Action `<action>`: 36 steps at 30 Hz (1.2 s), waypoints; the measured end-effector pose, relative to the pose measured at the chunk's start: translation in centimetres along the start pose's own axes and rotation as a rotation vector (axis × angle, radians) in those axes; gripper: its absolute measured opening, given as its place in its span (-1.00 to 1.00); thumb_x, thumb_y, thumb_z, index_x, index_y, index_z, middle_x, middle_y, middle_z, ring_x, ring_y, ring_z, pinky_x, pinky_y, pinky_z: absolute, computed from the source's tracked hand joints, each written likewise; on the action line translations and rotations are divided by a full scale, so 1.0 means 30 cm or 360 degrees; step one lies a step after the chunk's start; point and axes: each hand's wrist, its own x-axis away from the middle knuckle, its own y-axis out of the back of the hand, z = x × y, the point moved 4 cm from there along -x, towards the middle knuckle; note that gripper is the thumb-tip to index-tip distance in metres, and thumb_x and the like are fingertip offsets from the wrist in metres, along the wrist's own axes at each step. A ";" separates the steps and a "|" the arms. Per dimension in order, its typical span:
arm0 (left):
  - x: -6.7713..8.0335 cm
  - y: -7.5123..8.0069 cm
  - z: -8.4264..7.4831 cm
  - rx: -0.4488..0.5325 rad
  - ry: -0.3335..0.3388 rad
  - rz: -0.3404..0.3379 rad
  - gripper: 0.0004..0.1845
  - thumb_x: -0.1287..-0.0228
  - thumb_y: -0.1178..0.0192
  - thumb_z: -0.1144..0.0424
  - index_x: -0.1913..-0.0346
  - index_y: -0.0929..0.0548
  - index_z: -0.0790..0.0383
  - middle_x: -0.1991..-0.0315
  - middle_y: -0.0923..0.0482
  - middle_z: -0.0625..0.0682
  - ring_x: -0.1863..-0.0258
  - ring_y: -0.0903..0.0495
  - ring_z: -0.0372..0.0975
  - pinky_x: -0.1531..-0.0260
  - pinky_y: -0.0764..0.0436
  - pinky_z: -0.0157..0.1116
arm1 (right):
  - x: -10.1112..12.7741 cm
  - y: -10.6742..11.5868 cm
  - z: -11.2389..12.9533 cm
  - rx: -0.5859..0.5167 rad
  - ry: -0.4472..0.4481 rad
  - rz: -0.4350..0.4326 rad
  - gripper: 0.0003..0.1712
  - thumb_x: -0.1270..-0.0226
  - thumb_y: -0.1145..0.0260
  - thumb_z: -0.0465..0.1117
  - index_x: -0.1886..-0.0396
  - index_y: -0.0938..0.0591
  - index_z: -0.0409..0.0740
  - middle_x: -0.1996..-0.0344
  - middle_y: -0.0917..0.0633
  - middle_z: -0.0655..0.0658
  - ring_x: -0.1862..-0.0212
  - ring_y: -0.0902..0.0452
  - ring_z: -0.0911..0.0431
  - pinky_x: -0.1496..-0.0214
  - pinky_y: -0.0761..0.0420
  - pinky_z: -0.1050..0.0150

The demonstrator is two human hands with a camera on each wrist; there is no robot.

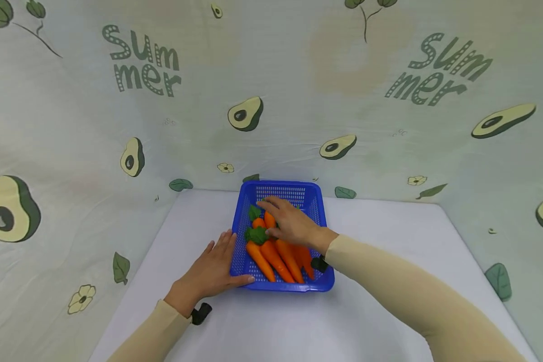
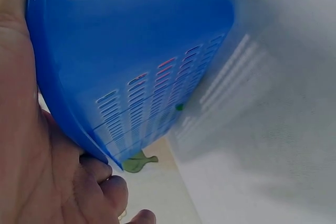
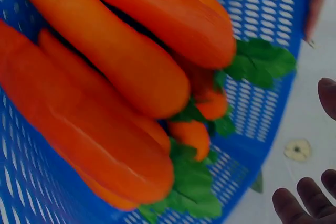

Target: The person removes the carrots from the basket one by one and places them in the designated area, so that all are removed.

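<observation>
White table (image 1: 380, 241) lies under both hands, and I see a blue basket (image 1: 314, 193) sitting on it between them. My left hand (image 1: 212, 271) rests flat against the basket's left wall with fingers straight and thumb at the near corner. My right hand (image 1: 289, 221) lies spread over the orange carrots (image 1: 276, 261) piled inside, with fingers loose on their green leaves (image 1: 256, 234), pinching nothing I can see
</observation>
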 end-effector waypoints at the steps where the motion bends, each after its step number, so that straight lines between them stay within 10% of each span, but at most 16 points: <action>1: -0.005 0.000 -0.005 -0.0003 -0.0004 0.0004 0.39 -0.19 -0.04 -0.69 -0.66 -0.02 0.46 -0.69 0.01 0.34 -0.68 -0.05 0.14 -0.58 -0.18 0.24 | 0.002 -0.018 -0.004 -0.0033 -0.0006 0.0023 -0.12 -0.47 -0.46 -0.09 -0.67 -0.27 -0.02 -0.61 -0.29 -0.28 -0.59 -0.27 -0.24 -0.54 -0.42 -0.20; 15: -0.019 0.005 -0.015 -0.0029 -0.0007 0.0040 0.38 -0.20 -0.05 -0.67 -0.68 0.02 0.43 -0.70 0.05 0.33 -0.70 -0.03 0.10 -0.61 -0.17 0.18 | 0.009 -0.127 -0.067 -0.1082 -0.0282 0.0270 -0.07 -0.44 -0.39 -0.38 -0.69 -0.24 0.13 -0.64 -0.23 -0.26 -0.56 -0.30 -0.28 -0.49 -0.48 -0.20; 36: -0.008 0.002 0.007 0.0029 0.0060 0.0090 0.38 -0.20 -0.07 -0.66 -0.69 0.06 0.39 -0.72 0.13 0.30 -0.71 0.01 0.09 -0.63 -0.13 0.15 | 0.028 -0.230 -0.119 -0.1480 -0.0476 0.0584 0.01 -0.35 -0.34 -0.54 -0.69 -0.24 0.10 -0.61 -0.28 -0.30 -0.55 -0.33 -0.30 -0.43 -0.57 -0.13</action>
